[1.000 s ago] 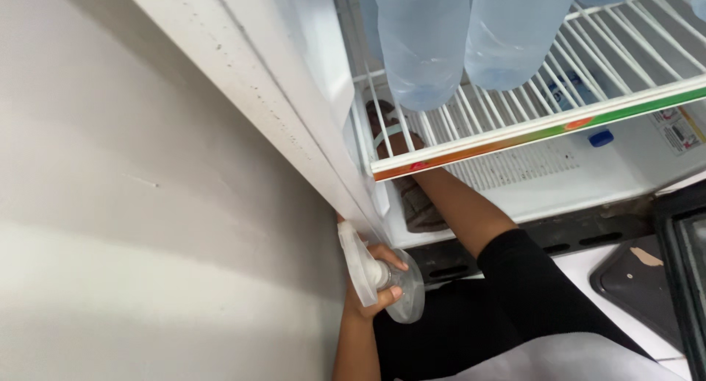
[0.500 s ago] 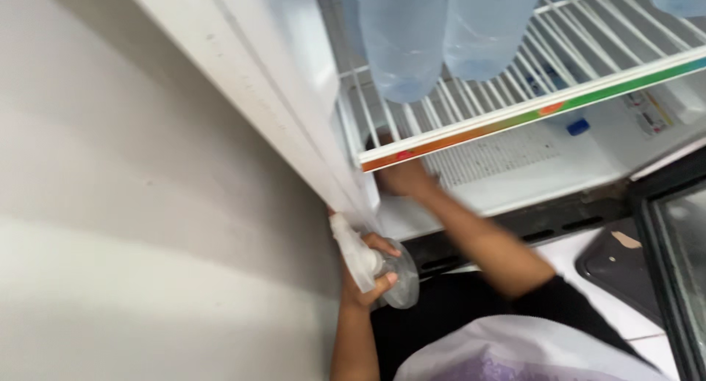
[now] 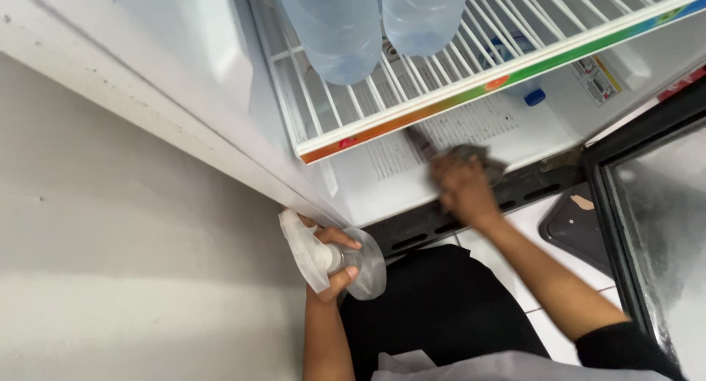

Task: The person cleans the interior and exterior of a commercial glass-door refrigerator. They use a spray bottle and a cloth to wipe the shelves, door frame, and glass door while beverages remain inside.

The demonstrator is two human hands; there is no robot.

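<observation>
White fridge (image 3: 220, 65) walls fill my head view, with a wire shelf (image 3: 471, 65) carrying two big water bottles (image 3: 334, 28) above the floor of the cabinet. I see my left hand (image 3: 334, 260) closed around a clear spray bottle (image 3: 346, 260), low beside the fridge's outer edge. My right hand (image 3: 460, 186) presses a dark cloth (image 3: 471, 154) against the fridge's bottom panel, fingers curled over it. Glass door (image 3: 662, 219) stands open on the right.
</observation>
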